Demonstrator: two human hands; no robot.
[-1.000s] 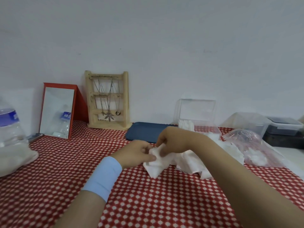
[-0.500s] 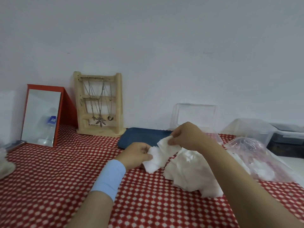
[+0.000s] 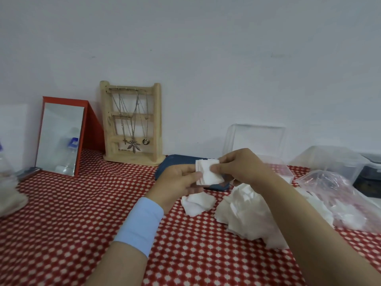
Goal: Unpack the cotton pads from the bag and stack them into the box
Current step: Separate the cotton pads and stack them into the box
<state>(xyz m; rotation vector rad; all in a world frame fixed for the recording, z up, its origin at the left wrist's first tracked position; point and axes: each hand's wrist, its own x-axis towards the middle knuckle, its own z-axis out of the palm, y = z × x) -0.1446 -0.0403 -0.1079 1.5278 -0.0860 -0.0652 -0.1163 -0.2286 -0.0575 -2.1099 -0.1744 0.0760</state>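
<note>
A small stack of square white cotton pads (image 3: pixel 209 172) is held up above the table between both hands. My left hand (image 3: pixel 177 182) pinches its left edge and my right hand (image 3: pixel 241 168) pinches its right edge. Below them a loose pad (image 3: pixel 198 204) and a heap of cotton pads (image 3: pixel 245 215) lie on the red checked cloth. The clear plastic box (image 3: pixel 282 172) with its lid raised stands just behind my right hand. The clear bag (image 3: pixel 338 195), with some pads still inside, lies at the right.
A wooden jewellery stand (image 3: pixel 131 122) and a red-framed mirror (image 3: pixel 61 137) lean against the wall at the back left. A dark blue case (image 3: pixel 177 164) lies behind my hands. A water bottle (image 3: pixel 8 182) stands at the far left. More plastic containers (image 3: pixel 334 162) sit at the back right.
Both hands have lifted a few pads off the cloth and squared them into a small stack held higher up. One pad stays on the cloth below.
</note>
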